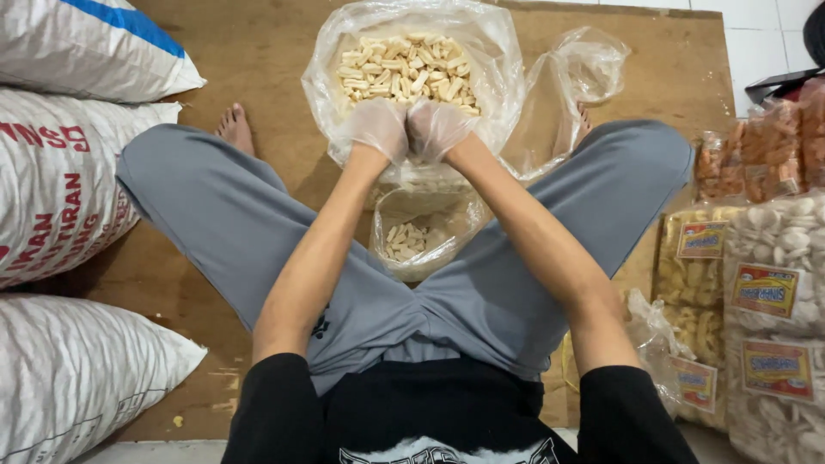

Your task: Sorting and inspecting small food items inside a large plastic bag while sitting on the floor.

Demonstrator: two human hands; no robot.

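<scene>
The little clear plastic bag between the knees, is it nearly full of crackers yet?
Not yet. The little clear plastic bag has only a few pale crackers at its bottom. Both gloved hands, left and right, are at the big clear bag, still heaped. Labelled filled packets lie stacked to the right.

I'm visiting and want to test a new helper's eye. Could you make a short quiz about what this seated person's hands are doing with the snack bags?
1. True or false: both hands wear thin clear gloves.
2. Which holds more pale stick snacks: A) the big open bag in front, B) the small bag between the legs?
3. Where do the sealed, labelled snack packs lie?

Key
1. True: the left hand and right hand are gloved and meet at the near edge of the big bag.
2. A; the small bag is only part filled.
3. On the person's right, the snack packs are stacked.
</scene>
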